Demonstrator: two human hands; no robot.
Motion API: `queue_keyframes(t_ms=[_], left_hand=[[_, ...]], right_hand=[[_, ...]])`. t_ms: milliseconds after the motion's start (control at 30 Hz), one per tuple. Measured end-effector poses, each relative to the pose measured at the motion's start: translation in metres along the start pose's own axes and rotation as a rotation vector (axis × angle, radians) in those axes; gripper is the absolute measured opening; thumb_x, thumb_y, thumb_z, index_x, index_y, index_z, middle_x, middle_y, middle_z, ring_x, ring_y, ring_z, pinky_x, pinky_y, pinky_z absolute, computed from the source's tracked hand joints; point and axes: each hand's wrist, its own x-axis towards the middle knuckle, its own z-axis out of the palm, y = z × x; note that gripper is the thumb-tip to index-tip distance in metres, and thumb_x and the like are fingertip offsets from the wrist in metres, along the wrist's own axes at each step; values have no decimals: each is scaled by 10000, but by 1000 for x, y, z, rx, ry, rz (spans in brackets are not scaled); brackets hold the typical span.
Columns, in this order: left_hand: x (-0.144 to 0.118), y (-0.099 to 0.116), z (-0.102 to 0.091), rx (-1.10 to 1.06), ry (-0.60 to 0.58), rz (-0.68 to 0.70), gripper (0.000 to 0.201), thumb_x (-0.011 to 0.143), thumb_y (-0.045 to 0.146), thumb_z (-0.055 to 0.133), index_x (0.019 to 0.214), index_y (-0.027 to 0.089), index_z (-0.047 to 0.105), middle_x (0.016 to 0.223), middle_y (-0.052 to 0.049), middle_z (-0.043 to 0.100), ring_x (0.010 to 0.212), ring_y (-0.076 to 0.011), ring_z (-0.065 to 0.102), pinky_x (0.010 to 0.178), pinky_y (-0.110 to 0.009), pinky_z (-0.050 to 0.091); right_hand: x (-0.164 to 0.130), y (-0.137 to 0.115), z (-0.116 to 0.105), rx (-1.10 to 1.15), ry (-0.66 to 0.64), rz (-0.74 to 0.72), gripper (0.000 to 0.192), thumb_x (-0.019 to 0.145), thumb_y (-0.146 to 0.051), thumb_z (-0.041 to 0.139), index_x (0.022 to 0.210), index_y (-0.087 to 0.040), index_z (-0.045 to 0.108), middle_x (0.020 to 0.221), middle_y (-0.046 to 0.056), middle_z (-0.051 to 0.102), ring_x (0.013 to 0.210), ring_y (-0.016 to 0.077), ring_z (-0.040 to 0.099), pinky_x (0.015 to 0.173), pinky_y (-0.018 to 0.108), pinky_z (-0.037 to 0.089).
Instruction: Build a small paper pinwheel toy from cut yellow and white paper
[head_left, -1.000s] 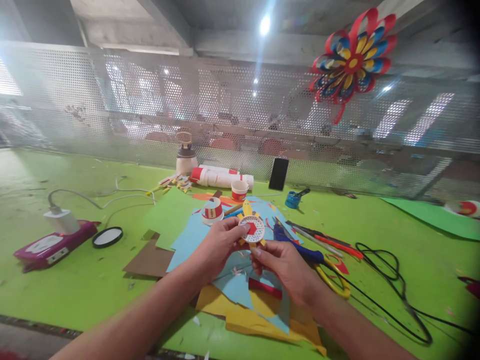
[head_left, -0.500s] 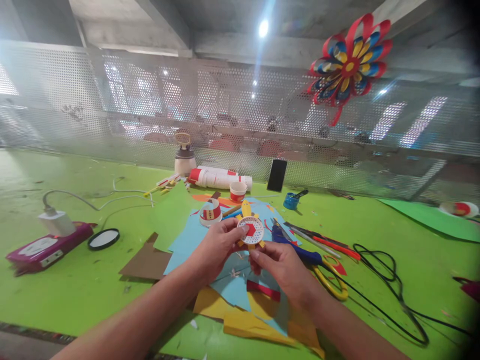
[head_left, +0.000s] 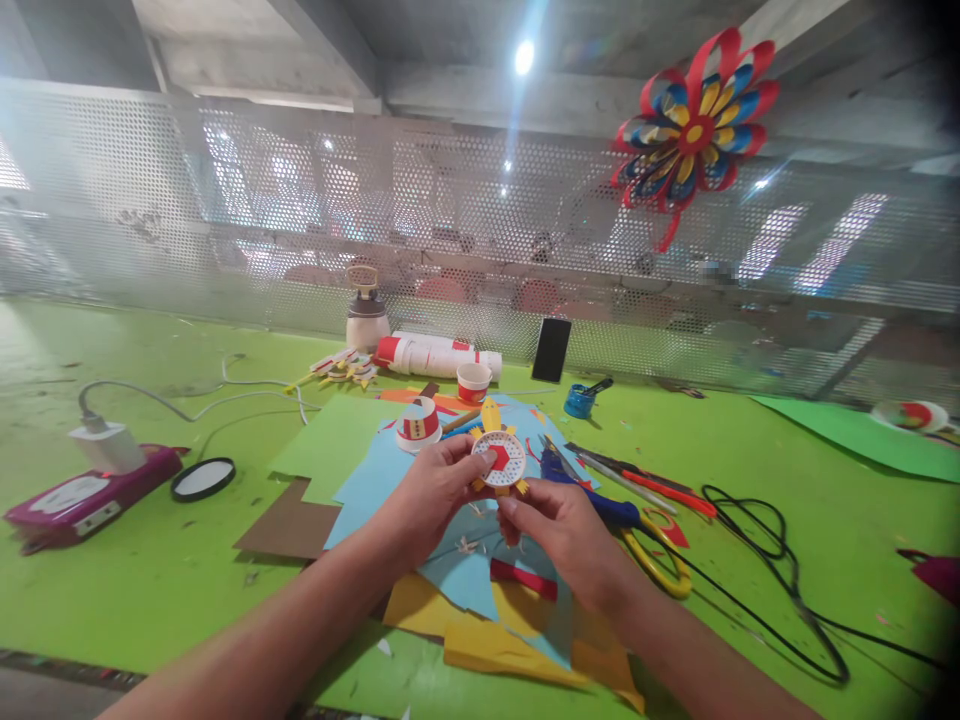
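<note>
A small paper turtle [head_left: 511, 463] has a white dotted round shell, a red center and yellow head and feet. My left hand [head_left: 442, 490] pinches it from the left, thumb on the red center. At the shell's lower edge, my right hand [head_left: 551, 520] is closed, thumb and fingertips at a yellow foot or tail; the exact contact is partly hidden. Under both hands lie sheets of blue paper [head_left: 367, 480] and yellow paper [head_left: 510, 655], with a red paper strip [head_left: 523, 578] on top. Scissors [head_left: 615, 510] with blue and yellow handles rest beside my right hand.
Behind the hands stand a cut paper cup [head_left: 418, 425], a smaller cup [head_left: 474, 382], a blue jar [head_left: 579, 402] and a phone [head_left: 552, 350]. A purple power strip [head_left: 94, 495] lies left. A black cable [head_left: 787, 570] and a red-handled tool [head_left: 679, 495] lie right.
The light green sheet, whose corner stood raised, now lies flatter and further left, uncovering small yellow-and-white paper pieces behind it. Both hands keep their hold on the turtle; the view shifts slightly.
</note>
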Motion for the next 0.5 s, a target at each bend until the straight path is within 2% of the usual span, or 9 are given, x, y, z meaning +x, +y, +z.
queue_keyframes(t_ms=[300,500], left_hand=[[1,0,-3,30,-14,41,205,794,310,614,881,126,634,818,-70,674,626,-148,604,629,-323,500],[2,-1,-6,138,13,97,186,766,340,646,808,161,618,804,-30,651,710,-135,590,731,-310,472]], right_hand=[[-1,-2,-1,-5,-32,-16,288,832,-346,555,634,-137,561,608,8,542,594,111,478,607,257,416],[-4,-9,1,-10,-3,-16,271,814,-341,555,636,-137,558,612,14,543,598,116,476,605,259,427]])
